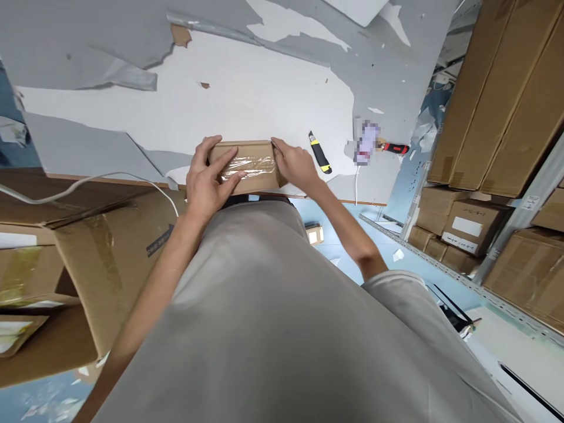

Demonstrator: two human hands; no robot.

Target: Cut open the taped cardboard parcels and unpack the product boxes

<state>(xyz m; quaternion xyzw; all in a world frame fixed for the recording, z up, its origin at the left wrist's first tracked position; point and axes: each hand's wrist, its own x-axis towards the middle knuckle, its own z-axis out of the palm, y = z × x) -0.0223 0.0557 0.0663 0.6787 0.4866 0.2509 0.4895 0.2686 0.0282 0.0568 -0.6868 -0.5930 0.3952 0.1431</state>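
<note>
A small brown cardboard box point(253, 183) lies at the table's near edge, close to my body, with shiny clear tape across its upper face. My left hand point(209, 176) grips the box's left end, its fingers and thumb reaching over the top. At the other end, my right hand point(296, 165) pinches the right edge near the far corner. A yellow and black box cutter point(319, 153) rests on the table just right of my right hand. What is inside the box is hidden.
On the worn table point(273, 82), a red and black handle point(395, 148) lies beside a blurred-out item point(367, 143). Left of me stands a large open carton point(106, 258) with packages inside; a white cable point(88, 178) crosses it. Shelving with cardboard boxes point(493, 94) lines the right.
</note>
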